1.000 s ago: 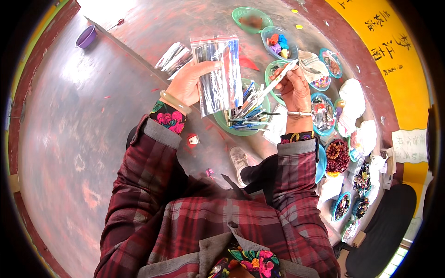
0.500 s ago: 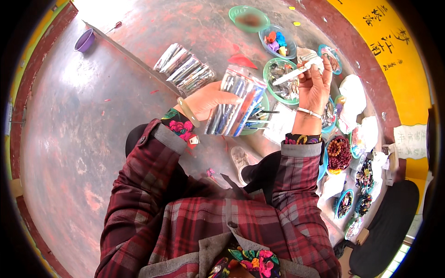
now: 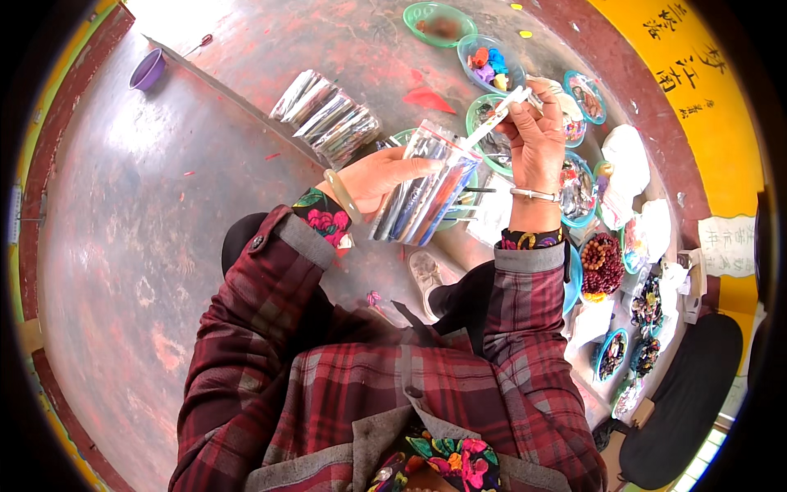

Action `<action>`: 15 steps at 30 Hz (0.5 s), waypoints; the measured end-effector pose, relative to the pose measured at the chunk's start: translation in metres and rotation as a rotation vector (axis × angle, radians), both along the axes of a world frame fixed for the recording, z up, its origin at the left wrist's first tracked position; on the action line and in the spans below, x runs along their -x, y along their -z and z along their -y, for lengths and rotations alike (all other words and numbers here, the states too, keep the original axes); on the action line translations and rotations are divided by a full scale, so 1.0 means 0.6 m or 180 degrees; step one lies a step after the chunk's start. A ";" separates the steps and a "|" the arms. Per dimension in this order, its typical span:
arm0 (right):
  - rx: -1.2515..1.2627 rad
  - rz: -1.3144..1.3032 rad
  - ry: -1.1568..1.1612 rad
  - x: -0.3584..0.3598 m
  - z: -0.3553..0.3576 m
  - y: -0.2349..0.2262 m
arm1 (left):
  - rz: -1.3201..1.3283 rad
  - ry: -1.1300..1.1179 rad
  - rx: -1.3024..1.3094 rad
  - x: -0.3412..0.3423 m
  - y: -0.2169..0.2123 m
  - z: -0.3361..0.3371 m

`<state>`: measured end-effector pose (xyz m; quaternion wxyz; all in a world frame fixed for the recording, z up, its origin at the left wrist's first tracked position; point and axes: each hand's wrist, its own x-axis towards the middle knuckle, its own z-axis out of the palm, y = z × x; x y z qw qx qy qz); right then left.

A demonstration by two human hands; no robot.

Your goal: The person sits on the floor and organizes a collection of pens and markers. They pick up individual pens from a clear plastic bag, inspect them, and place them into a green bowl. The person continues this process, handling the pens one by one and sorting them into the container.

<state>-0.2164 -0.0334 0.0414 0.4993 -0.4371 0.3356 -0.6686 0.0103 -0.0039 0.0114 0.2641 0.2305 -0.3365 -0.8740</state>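
In my left hand [image 3: 373, 179] is a clear zip bag [image 3: 426, 197] full of pens, held upright and tilted, thumb across its front. Blue, dark and pale pens show through the plastic. My right hand [image 3: 537, 143] pinches a white pen [image 3: 495, 120] between thumb and fingers. The pen slants down to the left, and its lower tip is at the bag's upper right corner; whether it is inside I cannot tell. Partly hidden behind the bag is a green basket [image 3: 461, 215] with dark and light pens sticking out.
Several filled pen bags [image 3: 328, 119] lie in a row on the floor at the left. Baskets of small goods line the right side, among them a blue basket [image 3: 502, 45] of colourful bundles and a bead heap [image 3: 601, 266]. A purple bowl [image 3: 148, 70] stands far left.
My right hand has moved left with the white pen, bringing its tip to the bag's top corner. My left hand and the bag have shifted slightly right.
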 end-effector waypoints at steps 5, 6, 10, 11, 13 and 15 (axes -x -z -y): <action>-0.0200 -0.0133 -0.0135 -0.005 -0.001 0.012 | -0.0115 0.0000 -0.0107 0.003 0.005 0.004; -0.0204 -0.0167 -0.0151 -0.014 -0.004 0.006 | -0.0097 -0.0024 -0.0112 0.003 0.006 0.004; -0.0259 -0.0350 -0.0239 -0.018 -0.002 0.014 | -0.0097 -0.0126 -0.0141 0.002 0.017 0.007; -0.0287 -0.0362 -0.0281 -0.019 -0.002 0.015 | -0.0115 -0.0153 -0.0150 0.002 0.020 0.008; -0.0338 -0.0409 -0.0363 -0.021 -0.004 0.016 | -0.0093 -0.0107 -0.0131 0.001 0.018 0.010; -0.0379 -0.0483 -0.0446 -0.025 -0.006 0.017 | -0.0099 -0.0094 -0.0111 0.000 0.018 0.012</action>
